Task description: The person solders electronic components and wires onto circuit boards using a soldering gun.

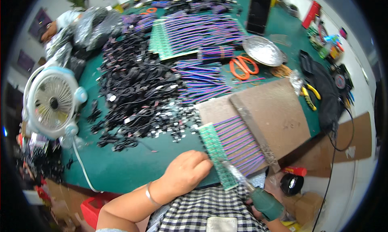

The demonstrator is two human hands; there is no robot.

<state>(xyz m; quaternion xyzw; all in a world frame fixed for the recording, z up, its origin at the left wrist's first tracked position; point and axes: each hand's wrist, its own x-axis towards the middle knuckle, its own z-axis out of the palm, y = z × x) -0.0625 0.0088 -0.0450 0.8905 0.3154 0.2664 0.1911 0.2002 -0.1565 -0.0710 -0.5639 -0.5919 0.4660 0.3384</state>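
Note:
A green circuit board strip (216, 151) lies at the near edge of the table, with a row of purple, blue and dark wires (240, 145) running right from it under a grey-brown bar (254, 131). My left hand (188, 171) is closed at the strip's left edge, its fingertips hidden, so what it pinches cannot be made out. In my right hand (257, 214), largely covered by the handle, is a soldering iron (264, 203) with a green grip. Its metal barrel slants up and left, and the tip is over or on the strip.
Left of the boards (268, 114) lies a heap of black cables (133, 78). Beyond are wired green boards (161, 42), wire bundles (202, 80), orange-handled scissors (243, 67), a silver dish (263, 51) and a phone (258, 13). A fan (53, 102) stands left; yellow-black pliers (310, 96) lie right.

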